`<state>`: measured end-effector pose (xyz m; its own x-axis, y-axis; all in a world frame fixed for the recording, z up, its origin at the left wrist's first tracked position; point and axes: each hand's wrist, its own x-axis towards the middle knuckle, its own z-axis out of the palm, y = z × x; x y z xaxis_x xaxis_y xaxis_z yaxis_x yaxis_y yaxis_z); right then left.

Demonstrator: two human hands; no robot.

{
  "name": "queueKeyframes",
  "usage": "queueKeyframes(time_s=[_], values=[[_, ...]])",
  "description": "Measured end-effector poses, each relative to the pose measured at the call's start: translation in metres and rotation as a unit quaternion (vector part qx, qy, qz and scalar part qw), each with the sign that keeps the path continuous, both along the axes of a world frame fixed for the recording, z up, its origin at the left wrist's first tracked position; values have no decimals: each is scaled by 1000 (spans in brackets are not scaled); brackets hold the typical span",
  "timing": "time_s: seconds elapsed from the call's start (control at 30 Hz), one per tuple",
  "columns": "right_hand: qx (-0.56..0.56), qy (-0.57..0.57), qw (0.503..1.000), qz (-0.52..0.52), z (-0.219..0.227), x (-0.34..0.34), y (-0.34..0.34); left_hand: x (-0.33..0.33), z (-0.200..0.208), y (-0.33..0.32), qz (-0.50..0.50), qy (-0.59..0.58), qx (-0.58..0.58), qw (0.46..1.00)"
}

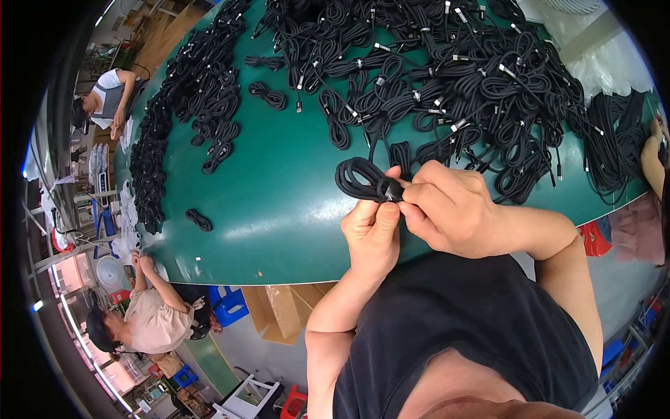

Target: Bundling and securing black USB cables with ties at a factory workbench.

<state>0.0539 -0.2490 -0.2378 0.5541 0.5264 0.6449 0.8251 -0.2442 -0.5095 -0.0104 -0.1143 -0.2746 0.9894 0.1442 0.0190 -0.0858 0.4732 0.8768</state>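
A coiled black cable [359, 179] is held up over the near edge of the green table, its loops pointing left. My left hand [373, 234] pinches the bundle from below, thumb and fingers closed around its middle. From the right, my right hand [450, 208] closes its fingertips on the dark band or cable end at the bundle's right side; the exact piece between the fingertips is partly hidden. Just beyond my hands lies a big heap of black cables [447, 84], many of them coiled, with silvery connectors showing.
Another long pile of coiled cables [150, 153] runs along the table's left side. A single coil [199, 220] lies near the front left of the green table [279, 230]. Co-workers sit at the left [150, 314] and far left [108, 101]; another person's arm [654, 157] shows at right.
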Motion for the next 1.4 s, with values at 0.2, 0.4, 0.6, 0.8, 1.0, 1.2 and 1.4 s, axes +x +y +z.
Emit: queueKeyframes(time_s=[0.2,0.4,0.6,0.8,1.0,1.2,1.4], values=[[-77,51,996,-7,5,3,-6,9,8,7,15,-2,-31,999],[-41,15,999,-21,1,1,-3,5,0,-2,-1,32,12,999],[-83,94,992,-3,6,9,-11,12,4,14,-23,-9,-56,998],[-41,8,999,-27,13,25,-6,11,10,3,-40,80,-12,996],[-76,5,996,37,6,36,-8,11,7,8,-140,94,-38,985],[100,416,903,-46,-3,33,0,14,7,0,-139,111,-110,978],[104,180,978,-4,-4,51,-7,20,1,14,-169,146,-269,937]])
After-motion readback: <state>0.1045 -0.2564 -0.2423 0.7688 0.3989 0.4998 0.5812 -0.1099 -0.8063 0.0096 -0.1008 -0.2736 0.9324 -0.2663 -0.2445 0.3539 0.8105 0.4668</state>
